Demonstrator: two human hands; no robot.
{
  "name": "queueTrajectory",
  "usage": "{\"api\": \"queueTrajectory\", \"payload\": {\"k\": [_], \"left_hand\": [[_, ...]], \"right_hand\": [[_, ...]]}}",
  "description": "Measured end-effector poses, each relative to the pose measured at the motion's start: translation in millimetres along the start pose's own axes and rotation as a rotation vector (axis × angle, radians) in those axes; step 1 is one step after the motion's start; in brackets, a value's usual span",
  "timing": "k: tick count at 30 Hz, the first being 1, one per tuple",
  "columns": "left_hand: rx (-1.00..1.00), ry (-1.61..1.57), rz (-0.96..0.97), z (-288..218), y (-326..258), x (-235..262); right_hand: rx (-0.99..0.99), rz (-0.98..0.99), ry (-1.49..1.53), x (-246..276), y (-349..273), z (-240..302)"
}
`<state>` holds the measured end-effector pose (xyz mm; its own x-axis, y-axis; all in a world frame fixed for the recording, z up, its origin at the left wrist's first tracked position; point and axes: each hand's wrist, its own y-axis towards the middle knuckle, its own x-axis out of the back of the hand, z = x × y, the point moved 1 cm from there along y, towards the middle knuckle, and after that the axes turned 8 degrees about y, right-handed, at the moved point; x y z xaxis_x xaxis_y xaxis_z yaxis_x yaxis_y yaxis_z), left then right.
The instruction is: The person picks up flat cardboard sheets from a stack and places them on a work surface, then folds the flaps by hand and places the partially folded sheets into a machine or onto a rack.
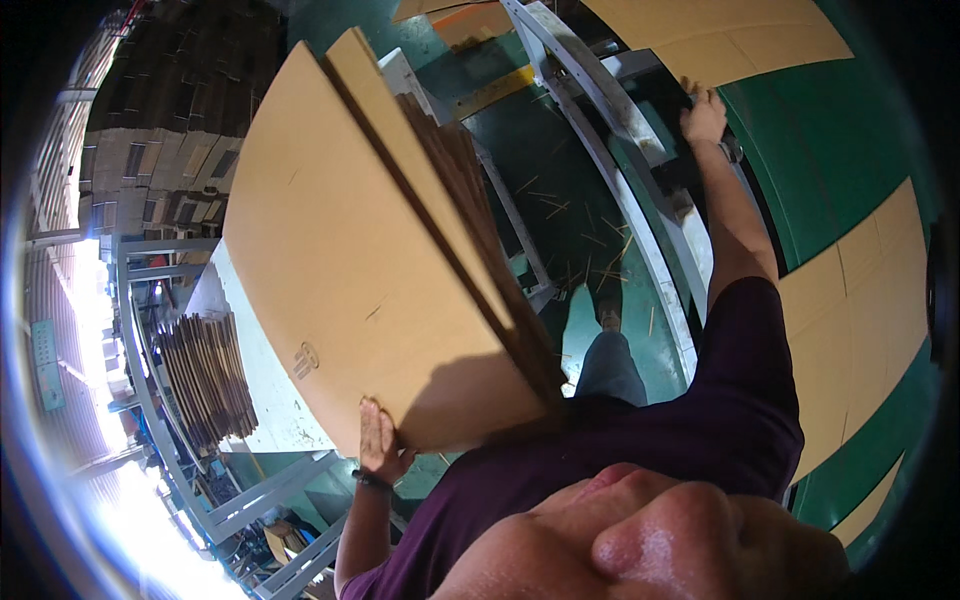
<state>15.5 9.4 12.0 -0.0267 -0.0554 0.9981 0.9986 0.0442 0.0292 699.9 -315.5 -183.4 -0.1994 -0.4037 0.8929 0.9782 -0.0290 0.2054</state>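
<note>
A stack of large brown cardboard sheets (370, 270) stands tilted in front of me, its layered edges facing right. My left hand (380, 440) lies flat with fingers stretched against the near lower edge of the front sheet. My right arm reaches far to the right. There my right hand (704, 117) is at the edge of a green belt surface (815, 150), its fingers apart and slightly bent beside the corner of a flat cardboard sheet (725, 40). Whether those fingertips touch the sheet is hard to make out.
A white table (270, 390) stands under the stack, with more folded cardboard (205, 375) at its left. Grey metal rails (625, 170) run between me and the belt. Another cardboard sheet (860, 310) lies on the belt nearer me. Scraps (590, 235) litter the green floor. Tall cardboard piles (165, 150) fill the back left.
</note>
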Motion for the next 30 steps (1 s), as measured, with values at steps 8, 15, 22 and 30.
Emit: {"api": "queueTrajectory", "payload": {"k": [8,15,22,30], "left_hand": [[0.206,0.062,0.401,-13.3,5.5,6.1],[0.24,0.035,0.398,-19.9,-4.2,4.3],[0.158,0.069,0.26,-8.7,-7.2,-9.7],[0.085,0.118,0.145,-13.1,2.3,-1.9]], "right_hand": [[0.313,-0.084,-0.4,-59.7,96.9,-52.4],[0.635,0.013,0.131,92.3,2.0,-10.5],[-0.307,-0.245,1.323,111.2,-154.2,-94.0],[-0.661,0.182,2.061,78.6,-75.5,-77.4]]}}
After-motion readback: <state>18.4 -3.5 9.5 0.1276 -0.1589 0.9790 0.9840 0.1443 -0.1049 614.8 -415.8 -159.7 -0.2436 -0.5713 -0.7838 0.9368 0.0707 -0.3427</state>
